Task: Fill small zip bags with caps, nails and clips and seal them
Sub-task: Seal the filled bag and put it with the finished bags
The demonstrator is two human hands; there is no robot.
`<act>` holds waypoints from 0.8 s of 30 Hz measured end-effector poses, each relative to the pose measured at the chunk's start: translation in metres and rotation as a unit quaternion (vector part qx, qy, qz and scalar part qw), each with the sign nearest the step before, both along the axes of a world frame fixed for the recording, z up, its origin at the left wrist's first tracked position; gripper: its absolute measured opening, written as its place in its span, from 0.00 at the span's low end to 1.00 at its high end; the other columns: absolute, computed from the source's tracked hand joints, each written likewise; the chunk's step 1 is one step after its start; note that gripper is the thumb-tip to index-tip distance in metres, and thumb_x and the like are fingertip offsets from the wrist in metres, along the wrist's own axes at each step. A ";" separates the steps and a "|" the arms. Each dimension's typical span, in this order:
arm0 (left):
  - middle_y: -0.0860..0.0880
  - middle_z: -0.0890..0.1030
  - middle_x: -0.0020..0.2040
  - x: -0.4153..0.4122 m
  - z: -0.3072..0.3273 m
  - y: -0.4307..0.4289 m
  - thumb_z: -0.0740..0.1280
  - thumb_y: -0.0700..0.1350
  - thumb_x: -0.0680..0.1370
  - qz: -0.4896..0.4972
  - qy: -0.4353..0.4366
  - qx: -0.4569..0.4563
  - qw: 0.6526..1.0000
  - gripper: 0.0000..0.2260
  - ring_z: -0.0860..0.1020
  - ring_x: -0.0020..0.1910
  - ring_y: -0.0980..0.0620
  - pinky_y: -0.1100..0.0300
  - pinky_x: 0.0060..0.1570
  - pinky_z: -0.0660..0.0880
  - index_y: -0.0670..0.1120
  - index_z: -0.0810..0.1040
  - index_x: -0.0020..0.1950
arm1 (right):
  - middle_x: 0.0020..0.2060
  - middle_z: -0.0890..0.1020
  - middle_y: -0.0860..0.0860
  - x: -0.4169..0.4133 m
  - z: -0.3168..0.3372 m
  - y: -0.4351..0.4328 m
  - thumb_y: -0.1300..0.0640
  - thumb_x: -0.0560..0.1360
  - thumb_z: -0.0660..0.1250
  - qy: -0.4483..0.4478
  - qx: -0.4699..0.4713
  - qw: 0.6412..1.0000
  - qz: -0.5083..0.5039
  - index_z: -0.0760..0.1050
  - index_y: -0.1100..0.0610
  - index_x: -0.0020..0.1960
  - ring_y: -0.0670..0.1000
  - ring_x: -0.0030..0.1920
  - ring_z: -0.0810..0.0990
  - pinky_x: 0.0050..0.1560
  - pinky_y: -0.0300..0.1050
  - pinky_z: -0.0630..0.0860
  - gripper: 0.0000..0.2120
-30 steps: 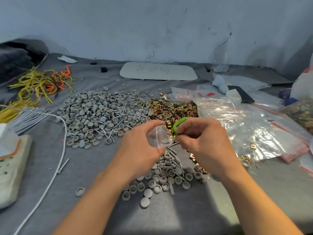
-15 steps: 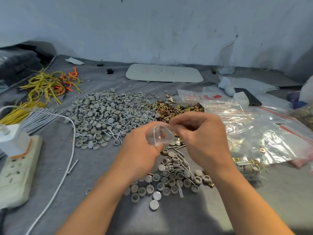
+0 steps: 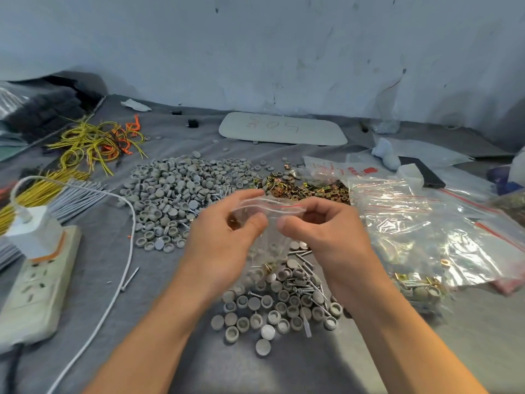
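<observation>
Packing workshop: heaped caps point(image 3: 176, 191), clips point(image 3: 308, 190)

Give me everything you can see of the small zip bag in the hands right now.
The small zip bag is clear, thin plastic with a red line along its zip strip. It is held off the table, with the strip uppermost and roughly level and the body hanging down crumpled. The left hand pinches its left end and the right hand pinches its right end. The bag is blurred, so its contents, and whether the zip is shut, cannot be told.
</observation>
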State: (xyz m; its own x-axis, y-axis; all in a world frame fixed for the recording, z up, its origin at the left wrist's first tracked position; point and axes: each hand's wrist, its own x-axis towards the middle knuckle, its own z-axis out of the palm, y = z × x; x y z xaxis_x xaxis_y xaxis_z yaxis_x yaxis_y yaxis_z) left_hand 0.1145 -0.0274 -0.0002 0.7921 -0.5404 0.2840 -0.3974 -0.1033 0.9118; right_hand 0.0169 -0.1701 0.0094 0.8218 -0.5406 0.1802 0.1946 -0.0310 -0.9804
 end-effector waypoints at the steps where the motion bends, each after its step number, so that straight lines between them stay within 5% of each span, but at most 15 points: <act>1: 0.59 0.87 0.47 0.004 0.000 0.003 0.76 0.49 0.76 0.034 0.003 -0.007 0.999 0.14 0.84 0.46 0.57 0.48 0.52 0.82 0.65 0.83 0.57 | 0.36 0.87 0.54 0.000 0.001 0.000 0.68 0.66 0.81 0.000 0.002 1.000 -0.005 0.86 0.55 0.39 0.49 0.36 0.83 0.39 0.38 0.79 0.09; 4: 0.53 0.88 0.42 0.011 0.000 0.009 0.80 0.44 0.72 0.033 0.041 -0.036 0.998 0.12 0.86 0.43 0.52 0.48 0.49 0.83 0.59 0.87 0.50 | 0.35 0.85 0.53 -0.003 0.004 -0.001 0.67 0.69 0.79 0.016 0.012 1.000 0.006 0.86 0.55 0.38 0.48 0.35 0.81 0.38 0.37 0.78 0.08; 9: 0.49 0.88 0.39 0.012 0.002 0.008 0.77 0.49 0.68 -0.001 0.103 -0.070 0.992 0.06 0.85 0.37 0.55 0.68 0.36 0.77 0.55 0.88 0.44 | 0.36 0.86 0.55 -0.005 0.004 -0.008 0.65 0.72 0.77 0.020 0.059 0.998 -0.013 0.87 0.56 0.38 0.50 0.36 0.80 0.38 0.38 0.79 0.07; 14: 0.47 0.87 0.37 0.011 0.003 0.008 0.73 0.54 0.69 0.004 0.117 -0.085 0.990 0.07 0.83 0.36 0.50 0.67 0.36 0.78 0.55 0.88 0.43 | 0.30 0.81 0.53 -0.006 0.005 -0.012 0.64 0.73 0.76 0.012 0.058 0.998 -0.033 0.85 0.55 0.33 0.49 0.33 0.77 0.37 0.39 0.77 0.11; 24: 0.45 0.87 0.38 0.009 0.006 0.008 0.77 0.40 0.72 0.053 0.132 -0.151 0.978 0.06 0.85 0.36 0.52 0.66 0.38 0.78 0.52 0.89 0.40 | 0.32 0.81 0.54 -0.004 0.005 -0.006 0.67 0.74 0.74 0.018 0.062 0.998 -0.020 0.85 0.56 0.34 0.48 0.33 0.77 0.36 0.37 0.76 0.12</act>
State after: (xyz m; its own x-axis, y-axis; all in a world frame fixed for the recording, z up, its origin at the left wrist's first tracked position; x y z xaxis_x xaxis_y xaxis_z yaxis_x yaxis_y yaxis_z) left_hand 0.1234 -0.0195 0.0055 0.9064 -0.3737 0.1970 -0.1464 0.1595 0.9763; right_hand 0.0128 -0.1757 0.0142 0.8041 -0.5890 0.0808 0.1605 0.0841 -0.9834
